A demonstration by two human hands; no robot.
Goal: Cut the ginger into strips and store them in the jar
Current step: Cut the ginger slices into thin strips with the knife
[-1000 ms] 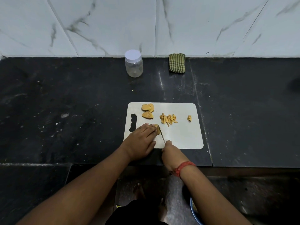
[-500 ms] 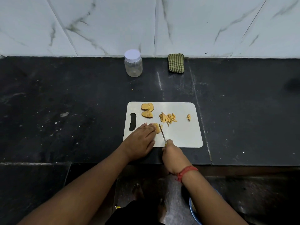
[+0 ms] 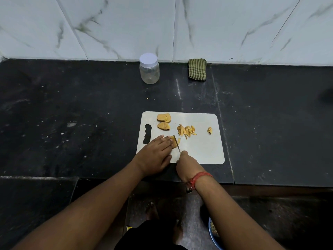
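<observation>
A white cutting board (image 3: 201, 150) lies on the black counter. My left hand (image 3: 155, 156) presses its straight fingers on a ginger slice (image 3: 174, 143) near the board's left side. My right hand (image 3: 187, 164) grips a knife (image 3: 177, 144) whose blade stands on that slice; one cut strip (image 3: 179, 140) lies just right of the blade. Uncut ginger slices (image 3: 163, 121) sit at the board's top left, a heap of strips (image 3: 186, 131) in the middle, and a small piece (image 3: 209, 130) to the right. A clear jar (image 3: 149, 68) with a white lid stands by the wall.
A folded green striped cloth (image 3: 197, 69) leans against the marble wall right of the jar. The counter's front edge (image 3: 270, 184) runs just below the board. A blue bowl (image 3: 214, 235) sits on the floor beside my feet.
The knife blade has shifted a little left across the held slice, leaving a fresh strip to its right. My left fingers drew back slightly.
</observation>
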